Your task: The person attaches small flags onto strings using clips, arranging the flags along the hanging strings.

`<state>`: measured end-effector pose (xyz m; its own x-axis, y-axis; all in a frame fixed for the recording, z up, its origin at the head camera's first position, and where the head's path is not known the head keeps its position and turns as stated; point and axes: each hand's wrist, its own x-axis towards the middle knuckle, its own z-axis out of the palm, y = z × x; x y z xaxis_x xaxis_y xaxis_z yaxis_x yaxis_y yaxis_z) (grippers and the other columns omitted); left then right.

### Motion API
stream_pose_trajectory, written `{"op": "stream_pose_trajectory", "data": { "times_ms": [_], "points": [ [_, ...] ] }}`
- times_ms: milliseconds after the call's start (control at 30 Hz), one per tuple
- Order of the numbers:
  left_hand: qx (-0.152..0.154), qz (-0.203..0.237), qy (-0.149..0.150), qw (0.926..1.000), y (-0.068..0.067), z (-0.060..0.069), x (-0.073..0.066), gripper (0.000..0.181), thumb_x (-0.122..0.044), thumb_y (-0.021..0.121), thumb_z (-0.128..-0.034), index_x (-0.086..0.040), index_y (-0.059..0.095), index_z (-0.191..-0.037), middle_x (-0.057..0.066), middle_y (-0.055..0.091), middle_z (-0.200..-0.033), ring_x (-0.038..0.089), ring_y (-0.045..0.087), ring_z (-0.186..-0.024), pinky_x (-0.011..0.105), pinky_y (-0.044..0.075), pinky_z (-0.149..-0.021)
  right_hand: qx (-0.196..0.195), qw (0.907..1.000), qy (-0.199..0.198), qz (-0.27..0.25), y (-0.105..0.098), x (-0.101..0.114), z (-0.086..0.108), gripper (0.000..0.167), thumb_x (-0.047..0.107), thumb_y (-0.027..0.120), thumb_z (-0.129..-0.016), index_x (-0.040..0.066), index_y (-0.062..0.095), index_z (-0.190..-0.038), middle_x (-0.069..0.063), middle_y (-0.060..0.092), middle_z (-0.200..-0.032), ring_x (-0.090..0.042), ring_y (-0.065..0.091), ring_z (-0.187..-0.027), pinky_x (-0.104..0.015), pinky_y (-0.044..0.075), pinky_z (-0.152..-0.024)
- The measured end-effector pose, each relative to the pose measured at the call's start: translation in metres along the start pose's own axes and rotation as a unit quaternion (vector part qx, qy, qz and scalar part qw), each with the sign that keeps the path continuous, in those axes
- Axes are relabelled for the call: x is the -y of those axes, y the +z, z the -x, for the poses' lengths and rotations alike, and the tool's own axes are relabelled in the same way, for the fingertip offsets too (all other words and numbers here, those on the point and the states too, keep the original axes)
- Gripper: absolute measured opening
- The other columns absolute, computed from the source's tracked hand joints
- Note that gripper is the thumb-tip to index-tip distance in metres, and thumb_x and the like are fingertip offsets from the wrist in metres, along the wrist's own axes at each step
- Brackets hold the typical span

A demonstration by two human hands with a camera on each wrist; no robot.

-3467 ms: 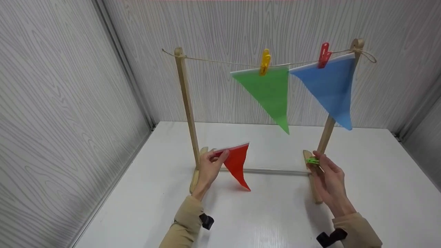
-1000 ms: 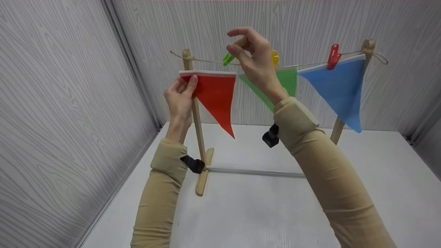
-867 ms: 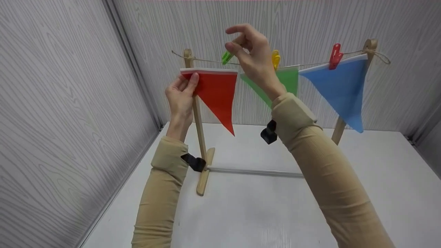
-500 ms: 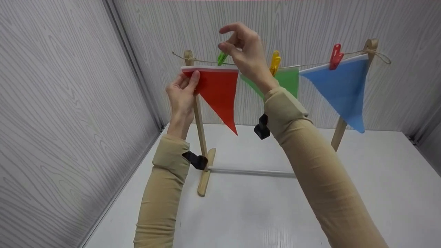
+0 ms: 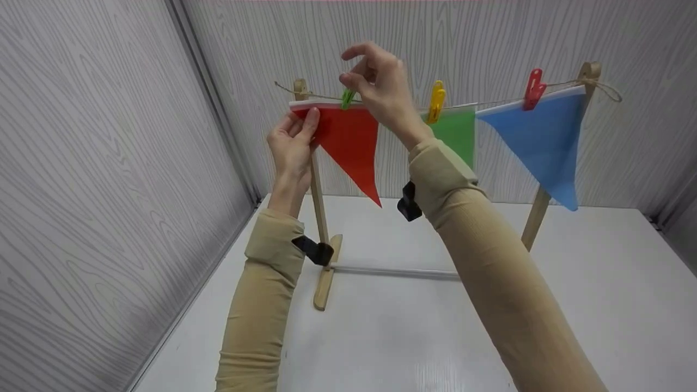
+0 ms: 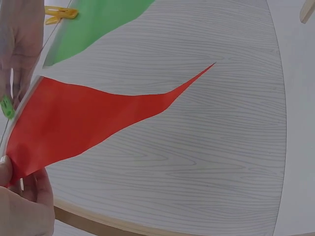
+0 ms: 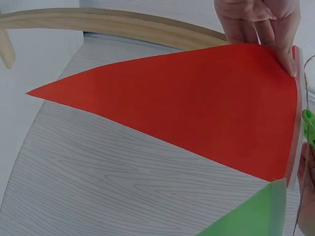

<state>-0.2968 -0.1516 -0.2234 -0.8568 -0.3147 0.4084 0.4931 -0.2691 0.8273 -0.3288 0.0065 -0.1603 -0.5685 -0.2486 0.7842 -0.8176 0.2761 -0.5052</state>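
Observation:
In the head view my left hand [image 5: 293, 147] pinches the upper left corner of a red pennant [image 5: 354, 141], thumb in front. The pennant's white top edge is raised to the string [image 5: 501, 102], its point hanging down. My right hand [image 5: 384, 81] pinches a green clothespin [image 5: 347, 99] at the middle of that edge. In the right wrist view the green clothespin [image 7: 309, 125] lies by the string, beside the white edge of the red pennant [image 7: 206, 108]. Whether the clothespin grips the pennant, I cannot tell. The left wrist view shows the red pennant [image 6: 88, 113] slightly twisted toward its tip.
A green pennant [image 5: 456, 136] hangs under a yellow clothespin [image 5: 436, 102], partly behind my right arm. Farther right, a red clothespin [image 5: 534, 90] holds a blue pennant [image 5: 544, 141]. Two wooden posts [image 5: 318, 201] carry the string, joined low down by a bar [image 5: 392, 271].
Both hands rose from near the table to the string with the red pennant and green clothespin. Lately the pennant moved up a little, and the right hand shifted left, bringing the clothespin to its edge.

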Motion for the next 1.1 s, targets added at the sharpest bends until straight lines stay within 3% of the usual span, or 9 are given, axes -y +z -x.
{"op": "stream_pose_trajectory", "data": {
  "times_ms": [433,1100],
  "points": [
    [-0.006,0.003,-0.016,0.9999,0.0036,-0.0004,-0.0010,0.032,-0.012,0.069,-0.0944,0.002,0.065,-0.123,0.012,0.073,-0.112,0.018,0.071,-0.098,0.038,0.057,-0.098,0.012,0.9994,0.031,0.009,0.0067,0.0046,0.0009,0.029,0.010,0.064,-0.098,0.003,0.061,-0.126,-0.015,0.074,-0.102,-0.016,0.066,-0.087,-0.020,0.054,-0.084],
    [-0.015,0.006,-0.006,0.9999,0.0038,-0.0025,-0.0009,0.024,-0.010,0.068,-0.0951,0.003,0.066,-0.115,0.000,0.072,-0.094,0.011,0.068,-0.086,0.025,0.056,-0.080,0.098,0.9913,0.072,0.050,-0.0025,0.0046,0.0036,0.045,0.025,0.058,-0.103,0.010,0.050,-0.144,-0.012,0.073,-0.121,-0.019,0.069,-0.107,-0.030,0.055,-0.097]
  ]
}}
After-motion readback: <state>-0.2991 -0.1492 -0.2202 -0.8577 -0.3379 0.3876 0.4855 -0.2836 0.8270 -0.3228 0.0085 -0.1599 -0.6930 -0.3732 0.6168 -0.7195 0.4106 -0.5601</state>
